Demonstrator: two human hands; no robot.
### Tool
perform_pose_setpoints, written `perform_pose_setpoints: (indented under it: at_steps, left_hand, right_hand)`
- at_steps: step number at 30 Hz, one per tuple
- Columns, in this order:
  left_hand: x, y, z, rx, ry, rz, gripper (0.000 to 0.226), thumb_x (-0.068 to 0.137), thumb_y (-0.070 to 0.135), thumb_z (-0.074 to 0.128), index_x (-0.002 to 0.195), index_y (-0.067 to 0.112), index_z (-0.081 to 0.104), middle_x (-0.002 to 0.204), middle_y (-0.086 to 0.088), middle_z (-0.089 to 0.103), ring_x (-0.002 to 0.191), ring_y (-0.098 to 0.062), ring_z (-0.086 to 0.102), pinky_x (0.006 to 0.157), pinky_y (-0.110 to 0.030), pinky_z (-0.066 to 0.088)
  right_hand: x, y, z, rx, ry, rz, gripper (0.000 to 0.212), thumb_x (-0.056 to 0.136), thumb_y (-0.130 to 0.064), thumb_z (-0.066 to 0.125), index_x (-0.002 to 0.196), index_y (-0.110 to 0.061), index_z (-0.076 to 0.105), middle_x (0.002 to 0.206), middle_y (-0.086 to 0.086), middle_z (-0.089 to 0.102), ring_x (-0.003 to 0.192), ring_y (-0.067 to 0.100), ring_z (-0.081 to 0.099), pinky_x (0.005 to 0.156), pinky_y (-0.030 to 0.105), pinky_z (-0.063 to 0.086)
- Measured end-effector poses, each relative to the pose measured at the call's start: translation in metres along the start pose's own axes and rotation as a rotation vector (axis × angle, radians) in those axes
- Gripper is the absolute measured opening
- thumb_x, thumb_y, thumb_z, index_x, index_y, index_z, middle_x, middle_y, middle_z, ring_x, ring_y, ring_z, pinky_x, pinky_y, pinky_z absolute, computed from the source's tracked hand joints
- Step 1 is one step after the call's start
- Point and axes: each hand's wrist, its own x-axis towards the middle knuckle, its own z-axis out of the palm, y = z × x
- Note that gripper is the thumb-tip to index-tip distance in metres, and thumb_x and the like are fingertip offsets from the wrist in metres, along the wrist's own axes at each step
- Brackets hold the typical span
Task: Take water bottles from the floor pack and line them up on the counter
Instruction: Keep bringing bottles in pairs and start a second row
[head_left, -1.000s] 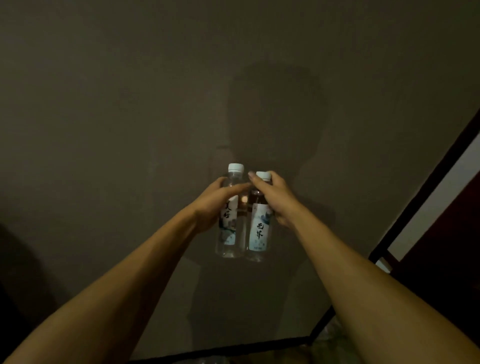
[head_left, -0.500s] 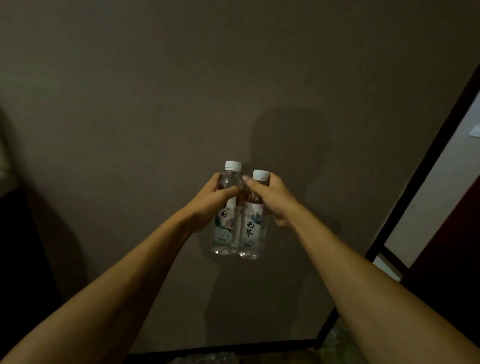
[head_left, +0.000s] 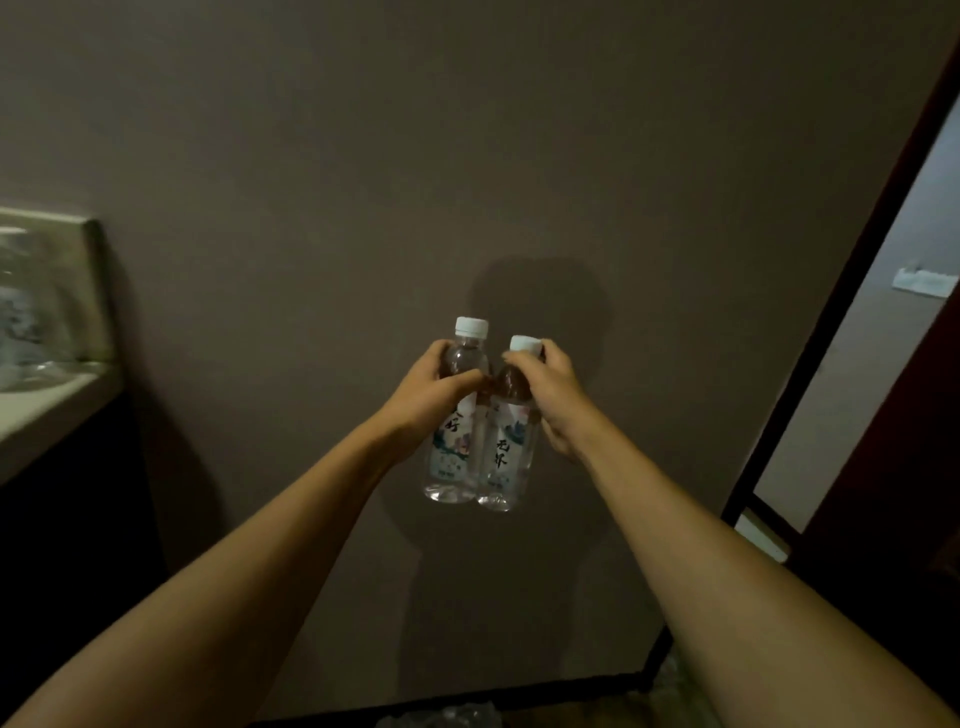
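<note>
Two clear water bottles with white caps and printed labels hang upright in the air in front of a grey-brown wall, side by side and touching. My left hand (head_left: 434, 397) grips the left bottle (head_left: 453, 452) around its shoulder. My right hand (head_left: 553, 395) grips the right bottle (head_left: 509, 457) around its neck, fingers just under the cap. The pale counter (head_left: 49, 410) shows at the left edge, well left of the bottles. Crinkled plastic of the floor pack (head_left: 447, 717) peeks in at the bottom edge.
A blurred clear object (head_left: 31, 317) stands on the counter at the far left, with a dark cabinet front below it. A black door frame (head_left: 810, 332) runs diagonally on the right, opening onto a lighter room. A black baseboard lines the wall's foot.
The view has swung left and up, bringing the counter into sight at the left edge. Both hands keep hold of their bottles, still carried together.
</note>
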Motion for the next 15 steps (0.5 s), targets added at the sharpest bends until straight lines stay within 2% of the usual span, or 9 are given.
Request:
perform_pose_setpoints:
  at_steps: [4, 7, 11, 15]
  left_hand:
    - [-0.039, -0.006, -0.052, -0.020, 0.114, -0.011, 0.038, 0.087, 0.016, 0.067, 0.122, 0.018, 0.051, 0.109, -0.006, 0.066, 0.099, -0.020, 0.068, 0.081, -0.032, 0.054]
    - [-0.067, -0.002, -0.090, -0.018, 0.163, -0.002, 0.041, 0.087, 0.013, 0.066, 0.124, 0.015, 0.050, 0.109, -0.006, 0.065, 0.097, -0.018, 0.067, 0.078, -0.030, 0.053]
    - [-0.095, 0.008, -0.138, 0.011, 0.208, 0.019, 0.040, 0.087, 0.013, 0.065, 0.123, 0.016, 0.050, 0.110, -0.008, 0.065, 0.099, -0.021, 0.068, 0.080, -0.032, 0.055]
    - [-0.118, 0.020, -0.175, 0.040, 0.256, 0.057, 0.038, 0.086, 0.013, 0.067, 0.120, 0.017, 0.052, 0.107, -0.008, 0.067, 0.093, -0.016, 0.070, 0.071, -0.023, 0.053]
  right_hand:
    - [-0.025, 0.001, 0.065, 0.055, -0.052, 0.037, 0.023, 0.085, -0.014, 0.066, 0.105, -0.018, 0.055, 0.098, 0.007, 0.066, 0.086, 0.019, 0.066, 0.078, 0.037, 0.057]
    - [-0.041, -0.009, 0.107, 0.028, -0.095, 0.028, 0.034, 0.082, -0.008, 0.066, 0.114, -0.010, 0.054, 0.102, 0.010, 0.065, 0.090, 0.022, 0.067, 0.085, 0.040, 0.056]
    - [-0.057, -0.019, 0.159, 0.060, -0.120, -0.014, 0.026, 0.080, -0.008, 0.067, 0.106, -0.013, 0.061, 0.096, 0.010, 0.069, 0.083, 0.021, 0.068, 0.079, 0.041, 0.057]
    - [-0.072, -0.030, 0.199, 0.129, -0.139, -0.017, 0.015, 0.081, -0.008, 0.067, 0.092, -0.016, 0.063, 0.085, 0.007, 0.068, 0.076, 0.020, 0.067, 0.071, 0.036, 0.057]
